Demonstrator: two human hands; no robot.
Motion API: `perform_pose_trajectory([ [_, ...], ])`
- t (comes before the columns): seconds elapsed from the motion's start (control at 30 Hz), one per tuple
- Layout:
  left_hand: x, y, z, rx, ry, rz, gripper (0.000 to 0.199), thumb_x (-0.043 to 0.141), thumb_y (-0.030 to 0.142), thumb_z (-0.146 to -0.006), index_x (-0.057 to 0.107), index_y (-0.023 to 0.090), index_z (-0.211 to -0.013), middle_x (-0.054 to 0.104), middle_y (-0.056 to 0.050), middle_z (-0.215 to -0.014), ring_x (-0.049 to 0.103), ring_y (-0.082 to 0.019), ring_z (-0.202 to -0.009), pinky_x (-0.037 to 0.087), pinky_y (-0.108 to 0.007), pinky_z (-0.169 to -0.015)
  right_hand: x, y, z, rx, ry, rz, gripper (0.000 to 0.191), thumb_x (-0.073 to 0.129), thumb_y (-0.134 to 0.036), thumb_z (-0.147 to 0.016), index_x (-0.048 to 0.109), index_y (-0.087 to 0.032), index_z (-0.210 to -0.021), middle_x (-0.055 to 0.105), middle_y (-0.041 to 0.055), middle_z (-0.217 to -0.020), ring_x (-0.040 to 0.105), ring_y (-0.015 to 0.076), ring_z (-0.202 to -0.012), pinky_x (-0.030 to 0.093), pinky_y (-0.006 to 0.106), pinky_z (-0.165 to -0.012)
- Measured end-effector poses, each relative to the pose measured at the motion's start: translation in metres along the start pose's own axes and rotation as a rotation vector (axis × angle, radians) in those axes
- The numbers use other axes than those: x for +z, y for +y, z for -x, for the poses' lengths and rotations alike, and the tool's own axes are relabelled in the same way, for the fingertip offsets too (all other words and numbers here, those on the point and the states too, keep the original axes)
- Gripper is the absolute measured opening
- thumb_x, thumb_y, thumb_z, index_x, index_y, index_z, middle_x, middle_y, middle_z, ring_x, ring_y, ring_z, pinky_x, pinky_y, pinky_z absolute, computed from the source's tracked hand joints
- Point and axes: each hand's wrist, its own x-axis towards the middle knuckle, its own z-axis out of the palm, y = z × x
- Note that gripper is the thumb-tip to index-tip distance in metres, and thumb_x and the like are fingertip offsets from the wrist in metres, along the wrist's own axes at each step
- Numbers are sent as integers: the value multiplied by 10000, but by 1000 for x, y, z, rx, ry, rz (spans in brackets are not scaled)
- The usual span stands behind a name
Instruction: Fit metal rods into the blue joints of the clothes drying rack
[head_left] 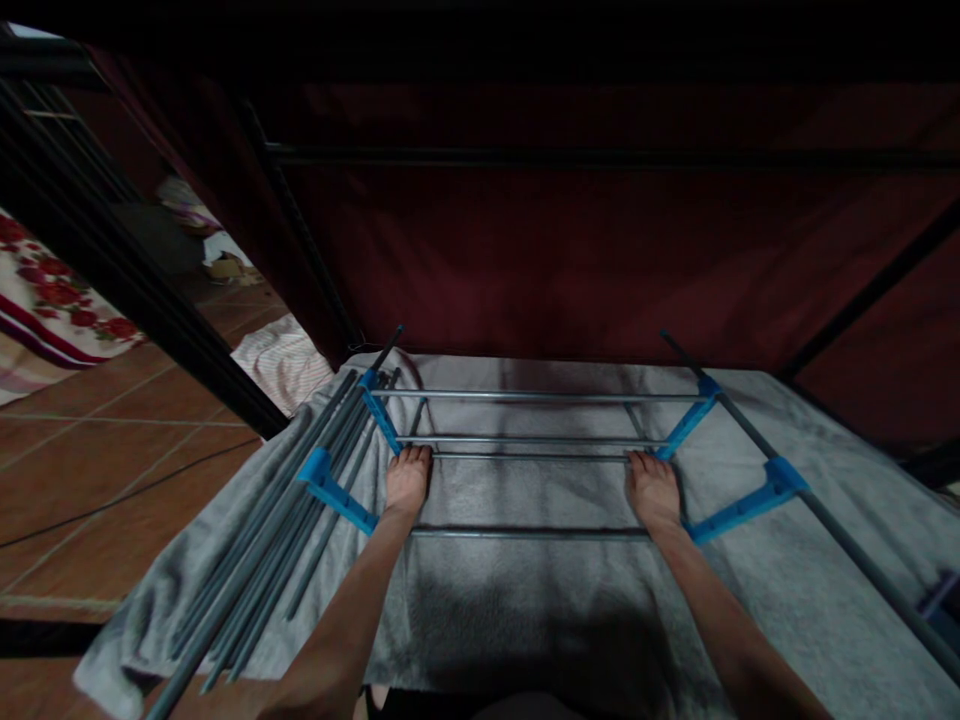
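A partly built rack frame of grey metal tubes and blue plastic brackets stands on a grey blanket (510,620). My left hand (409,480) is closed over the left end of a thin crossbar (529,457), beside a blue bracket (381,412). At the other end of that bar, my right hand (652,485) is closed too, near the right rear bracket (684,428). Nearer me, another crossbar (525,533) runs between the front left bracket (337,495) and the front right bracket (750,503). My fingertips are partly hidden behind the bar.
Several loose grey tubes (259,560) lie in a bundle on the blanket at left. A dark red fabric wall (525,260) with black poles rises behind the frame. A black post (172,310) slants down at left, beside the tiled floor (90,480) and a striped cloth (281,360).
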Motion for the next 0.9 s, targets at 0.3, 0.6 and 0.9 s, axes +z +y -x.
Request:
perform_pose_trajectory([
  [0.3,0,0,-3,9,-4,-4,366,369,156,-992,708,160,-1129,723,-139,-1118,626,-297,-1094,467,-429,-928,-7,-3,-5,-43,-80,38,432,415,-102,-919,625,-116,-1297,692,159,-1243,595,273,-1184,426,418,-1053],
  [0.6,1,1,-4,8,-22,-29,393,334,123,-987,695,154,-1141,726,-142,-1102,628,-292,-1094,461,-427,-936,-4,-3,-19,-54,-171,0,419,412,-58,-896,659,-138,-1225,726,135,-1152,647,248,-1114,449,392,-1037],
  [0.9,0,2,-4,8,-43,-19,413,320,112,-985,689,148,-1166,721,-152,-1118,626,-296,-1115,453,-436,-963,-8,0,-25,-54,-238,-57,426,401,-68,-924,656,-145,-1256,734,125,-1189,667,226,-1117,446,384,-1056],
])
